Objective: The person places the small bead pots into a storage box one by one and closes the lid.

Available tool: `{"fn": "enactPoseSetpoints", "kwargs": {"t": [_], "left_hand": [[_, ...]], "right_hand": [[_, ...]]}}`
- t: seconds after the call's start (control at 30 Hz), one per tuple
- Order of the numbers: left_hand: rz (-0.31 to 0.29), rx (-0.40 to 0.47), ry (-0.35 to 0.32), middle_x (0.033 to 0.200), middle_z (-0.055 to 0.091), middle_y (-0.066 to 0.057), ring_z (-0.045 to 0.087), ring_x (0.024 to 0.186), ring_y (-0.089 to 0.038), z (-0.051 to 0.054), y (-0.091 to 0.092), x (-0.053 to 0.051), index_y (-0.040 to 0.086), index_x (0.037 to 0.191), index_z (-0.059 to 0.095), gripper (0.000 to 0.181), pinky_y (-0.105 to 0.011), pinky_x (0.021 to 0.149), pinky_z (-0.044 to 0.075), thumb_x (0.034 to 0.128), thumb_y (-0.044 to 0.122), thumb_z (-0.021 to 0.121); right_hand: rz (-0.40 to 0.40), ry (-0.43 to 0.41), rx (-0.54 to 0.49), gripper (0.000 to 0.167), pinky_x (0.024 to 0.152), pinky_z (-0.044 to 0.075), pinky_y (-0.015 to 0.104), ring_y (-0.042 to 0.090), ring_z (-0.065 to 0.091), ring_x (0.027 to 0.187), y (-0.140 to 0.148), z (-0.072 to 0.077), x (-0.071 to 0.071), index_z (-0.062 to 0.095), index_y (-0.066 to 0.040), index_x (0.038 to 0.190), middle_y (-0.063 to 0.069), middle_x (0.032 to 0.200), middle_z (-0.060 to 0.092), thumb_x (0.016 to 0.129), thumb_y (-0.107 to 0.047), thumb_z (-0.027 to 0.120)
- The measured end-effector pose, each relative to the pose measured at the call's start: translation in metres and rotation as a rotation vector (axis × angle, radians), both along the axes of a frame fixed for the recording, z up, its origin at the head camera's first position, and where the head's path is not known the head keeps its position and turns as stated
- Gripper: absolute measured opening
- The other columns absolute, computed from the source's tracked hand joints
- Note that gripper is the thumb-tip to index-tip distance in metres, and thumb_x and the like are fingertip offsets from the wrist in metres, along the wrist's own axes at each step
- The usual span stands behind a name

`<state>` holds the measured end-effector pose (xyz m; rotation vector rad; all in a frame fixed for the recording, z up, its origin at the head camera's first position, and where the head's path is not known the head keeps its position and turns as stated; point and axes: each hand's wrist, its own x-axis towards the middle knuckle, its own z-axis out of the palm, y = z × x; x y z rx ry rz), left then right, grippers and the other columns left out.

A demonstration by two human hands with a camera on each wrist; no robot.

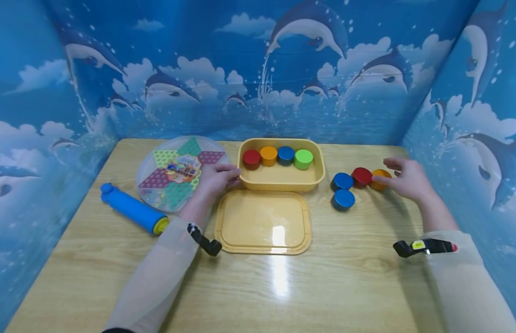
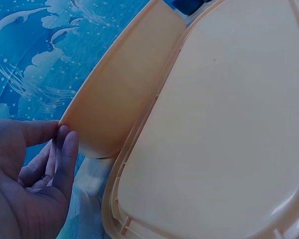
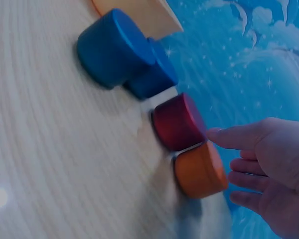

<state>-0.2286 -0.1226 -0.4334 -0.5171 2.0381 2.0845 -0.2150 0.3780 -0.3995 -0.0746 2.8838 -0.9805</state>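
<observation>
My left hand [image 1: 218, 179] pinches the left end of the yellow plastic box [image 1: 278, 186]; its thumb and fingertips meet at the rim in the left wrist view. Inside the box stand a red [image 1: 251, 159], an orange [image 1: 268, 156], a blue [image 1: 286, 156] and a green short cylinder [image 1: 303, 158]. At the right, my right hand [image 1: 407, 178] reaches over an orange cylinder [image 3: 199, 172], fingers spread and fairly straight. That cylinder sits beside a red one [image 3: 178, 122] and two blue ones [image 3: 112, 50]. Whether the right thumb touches the cylinders I cannot tell.
A yellow tray-like lid [image 1: 264, 222] lies in front of the box. To the left are a round Chinese checkers board [image 1: 174, 189], partly behind my left arm, and a blue tube with a yellow end [image 1: 133, 207]. Dolphin-print cloth [image 1: 258, 69] walls the table.
</observation>
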Motion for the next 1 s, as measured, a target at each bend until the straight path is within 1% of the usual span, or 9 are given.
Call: {"fn": "enactPoseSetpoints", "kwargs": {"t": [0.13,0.27,0.43,0.57,0.67,0.73,0.8,0.87,1.0], "left_hand": [[0.001,0.016,0.004,0.106,0.069,-0.019,0.073,0.077,-0.014,-0.001,-0.001,0.0,-0.009,0.122,0.071,0.029,-0.028,0.079,0.066,0.0965,0.002,0.078],[0.003,0.016,0.0,0.105,0.069,-0.018,0.073,0.076,-0.014,-0.002,-0.001,0.0,-0.009,0.122,0.071,0.029,-0.028,0.079,0.066,0.0964,0.003,0.078],[0.007,0.022,0.002,0.104,0.069,-0.018,0.073,0.076,-0.014,-0.002,-0.001,0.0,-0.01,0.123,0.07,0.03,-0.028,0.079,0.066,0.0963,0.002,0.078],[0.01,0.029,0.005,0.104,0.069,-0.018,0.073,0.076,-0.014,-0.001,0.0,0.0,-0.01,0.123,0.07,0.03,-0.028,0.079,0.066,0.0967,0.002,0.077],[0.009,0.03,0.003,0.105,0.069,-0.018,0.073,0.076,-0.014,0.0,0.0,0.0,-0.01,0.124,0.07,0.03,-0.028,0.08,0.066,0.0971,0.002,0.077],[0.007,0.032,0.001,0.105,0.069,-0.018,0.073,0.077,-0.015,0.0,0.001,0.0,-0.01,0.124,0.07,0.03,-0.028,0.08,0.066,0.0972,0.002,0.077],[0.007,0.031,-0.003,0.105,0.069,-0.018,0.073,0.077,-0.015,0.0,0.001,0.0,-0.01,0.124,0.07,0.03,-0.028,0.08,0.066,0.0972,0.003,0.077],[0.009,0.031,-0.007,0.105,0.069,-0.018,0.073,0.076,-0.015,0.0,0.001,0.0,-0.01,0.124,0.07,0.03,-0.028,0.08,0.066,0.0973,0.003,0.078],[0.012,0.033,-0.011,0.103,0.069,-0.017,0.073,0.075,-0.015,-0.001,0.0,0.0,-0.009,0.123,0.07,0.03,-0.028,0.078,0.066,0.0971,0.003,0.078]], "right_hand": [[0.003,-0.048,-0.006,0.078,0.111,0.042,0.07,0.059,0.044,0.135,0.011,-0.013,0.0,0.04,0.018,0.15,0.042,0.149,0.043,0.101,-0.031,0.077],[0.011,-0.06,-0.013,0.082,0.111,0.042,0.07,0.058,0.046,0.134,0.017,-0.023,-0.002,0.039,0.018,0.152,0.042,0.148,0.044,0.1,-0.032,0.078],[0.009,-0.054,-0.013,0.084,0.109,0.043,0.07,0.058,0.047,0.131,0.019,-0.029,-0.002,0.039,0.018,0.151,0.042,0.146,0.046,0.099,-0.034,0.079],[-0.013,-0.04,-0.007,0.084,0.106,0.047,0.066,0.055,0.05,0.129,0.019,-0.031,-0.001,0.041,0.016,0.152,0.04,0.146,0.048,0.099,-0.037,0.079],[-0.037,-0.029,-0.001,0.085,0.1,0.053,0.054,0.054,0.051,0.129,0.019,-0.028,0.001,0.041,0.014,0.153,0.039,0.147,0.049,0.099,-0.04,0.078],[-0.047,-0.023,0.001,0.086,0.093,0.055,0.037,0.054,0.051,0.129,0.019,-0.024,0.003,0.04,0.014,0.154,0.039,0.147,0.049,0.099,-0.042,0.077],[-0.052,-0.011,-0.002,0.088,0.084,0.051,0.02,0.054,0.051,0.129,0.017,-0.018,0.004,0.04,0.013,0.155,0.039,0.147,0.049,0.098,-0.043,0.077],[-0.049,0.006,-0.013,0.088,0.075,0.045,0.008,0.054,0.052,0.127,0.015,-0.012,0.005,0.039,0.012,0.155,0.038,0.147,0.049,0.098,-0.042,0.078],[-0.043,0.044,-0.038,0.087,0.068,0.044,-0.001,0.054,0.056,0.124,0.008,0.0,0.006,0.04,0.011,0.156,0.037,0.146,0.05,0.097,-0.039,0.08]]}}
